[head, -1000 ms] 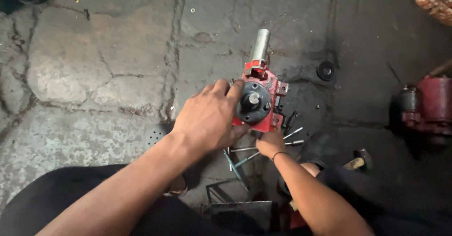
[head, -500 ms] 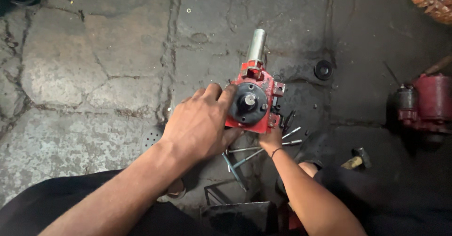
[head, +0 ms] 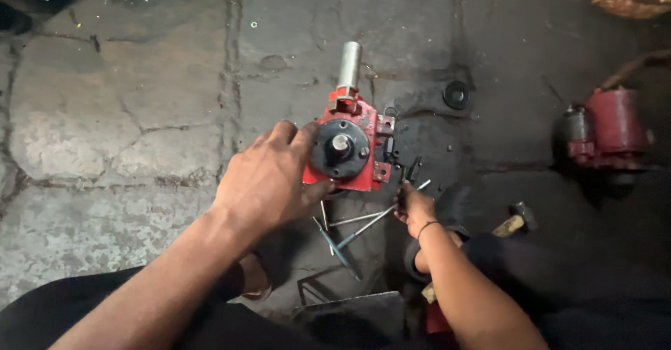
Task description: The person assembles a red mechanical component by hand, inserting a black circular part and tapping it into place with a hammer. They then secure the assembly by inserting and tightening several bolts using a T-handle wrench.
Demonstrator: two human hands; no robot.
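A red gearbox housing [head: 353, 156] with a black round cover and a silver shaft [head: 348, 66] sticking out at the far end stands on the stone floor. My left hand [head: 269, 179] grips its left side, thumb near the black cover. My right hand [head: 412, 207] is lower right of the housing, down among dark bolts [head: 414, 170] and long thin metal rods [head: 363, 228] on the floor; its fingers are curled on a small dark part, which I cannot identify.
A second red machine part [head: 608, 130] lies at the right. A black round cap [head: 456, 94] rests on the floor behind the housing. A hammer [head: 516, 221] lies near my right knee. A metal frame [head: 328, 301] sits by my legs.
The housing and my left hand have shifted slightly; the black cover now faces me more squarely. My right hand stays low by the rods.
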